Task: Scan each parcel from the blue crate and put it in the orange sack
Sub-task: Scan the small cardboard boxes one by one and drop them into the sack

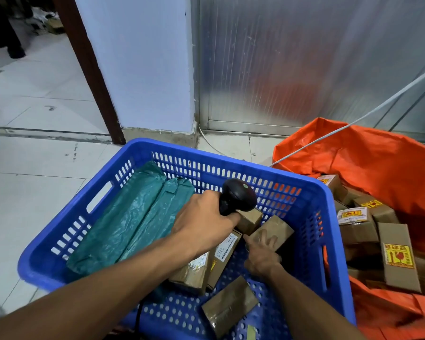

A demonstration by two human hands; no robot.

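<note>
My left hand (201,224) grips the scanner (237,196); my right hand (261,251) lies flat-fingered on a box (271,230) at the blue crate's (231,153) three o'clock. Turn its label up, scan, then swing it to the orange sack (378,168) at three o'clock.

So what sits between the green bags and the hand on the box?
In the head view, two labelled brown parcels lie between the green bags and the right hand; the left forearm crosses above them.

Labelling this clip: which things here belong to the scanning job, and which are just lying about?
Job: scanner in left hand; right hand on a box; blue crate; orange sack; green mailers.
Lying about: white cable; doorframe.
</note>
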